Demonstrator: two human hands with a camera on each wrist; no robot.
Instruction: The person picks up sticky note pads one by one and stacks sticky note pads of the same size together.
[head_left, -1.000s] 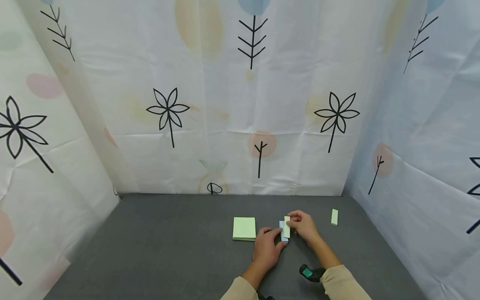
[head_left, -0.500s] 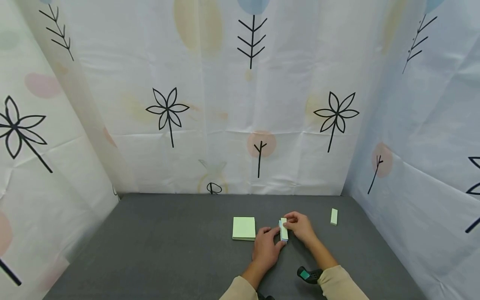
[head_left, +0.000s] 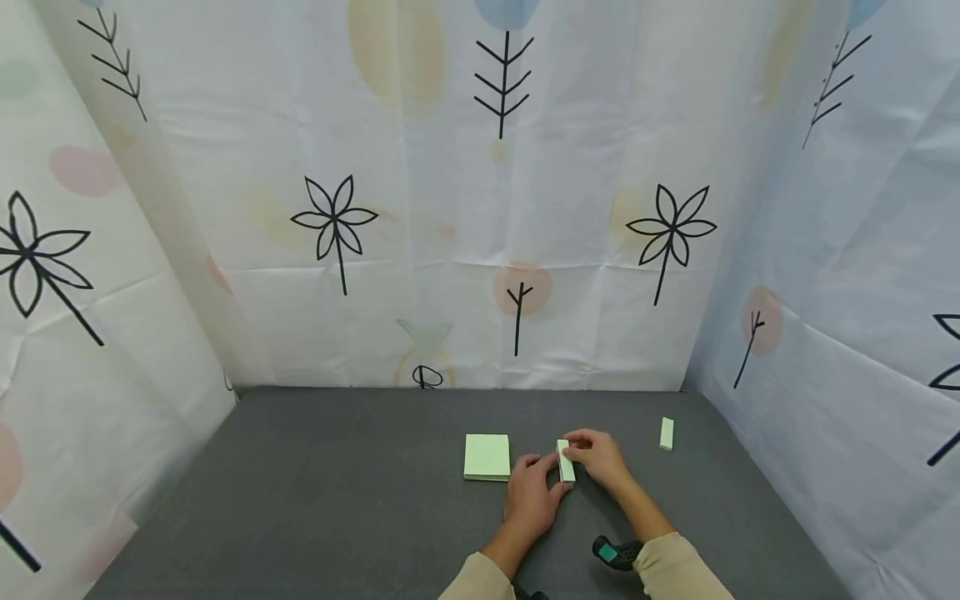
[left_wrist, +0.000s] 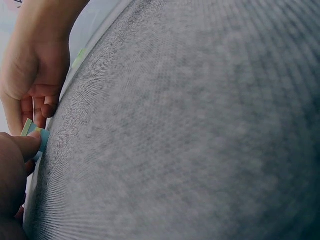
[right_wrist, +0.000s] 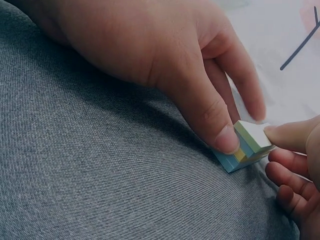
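Note:
A small stack of narrow sticky note pads lies on the grey table between both hands. On top is a pale green pad; in the right wrist view a yellow layer and a blue pad show beneath it. My left hand pinches the stack from the left, thumb at its near end. From the right, my right hand grips the green pad's far part between thumb and fingers, with the thumb against the stack's side.
A large square green sticky note pad lies left of the hands. Another narrow green pad lies at the far right. Patterned white cloth walls the table at the back and sides. A black strap with a green patch hangs at the right wrist.
My right hand has moved left and slightly nearer with the green pad, bringing it from overlapping the blue pad's right side to lie squarely over it. The left hand stays in place.

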